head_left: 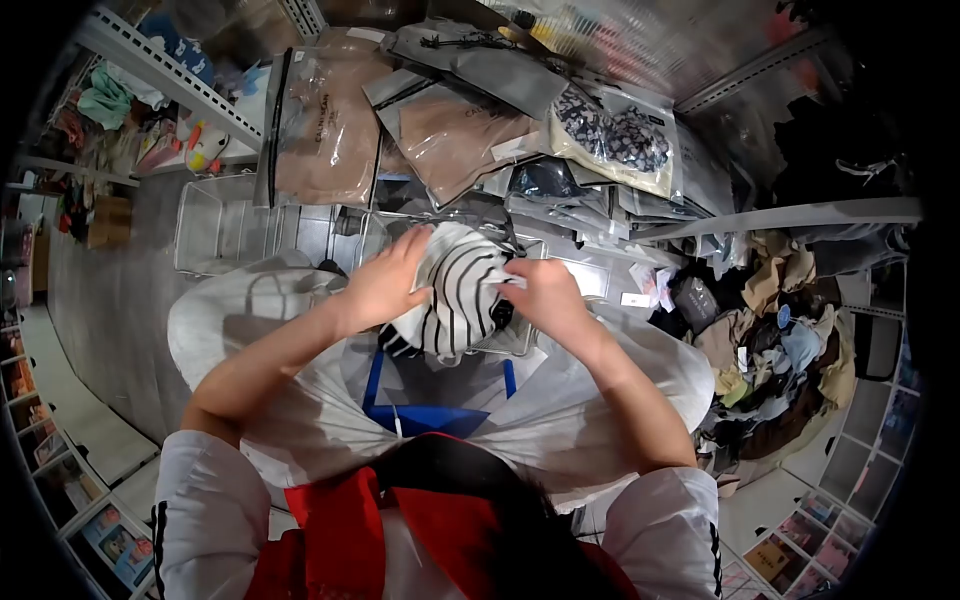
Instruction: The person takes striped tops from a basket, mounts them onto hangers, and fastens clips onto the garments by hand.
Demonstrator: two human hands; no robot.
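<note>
A white cloth item with black stripes point(455, 285), of a kind I cannot make out, is held up over my lap between my hands. My left hand point(385, 285) lies along its left side, fingers stretched out and thumb apart, touching the fabric. On the other side, my right hand point(548, 300) pinches a white edge of the same cloth between thumb and fingers. Below and behind it stands a wire basket point(525, 345) with dark items inside, partly hidden. A blue-edged stool point(430, 418) shows between my knees.
Plastic-packed garments point(330, 125) are piled on the shelf ahead, with a patterned packed garment point(615, 135) at its right. An empty-looking wire basket point(225, 225) stands left. A heap of loose clothes point(780, 350) fills the right side. Metal shelf rails point(790, 215) border the space.
</note>
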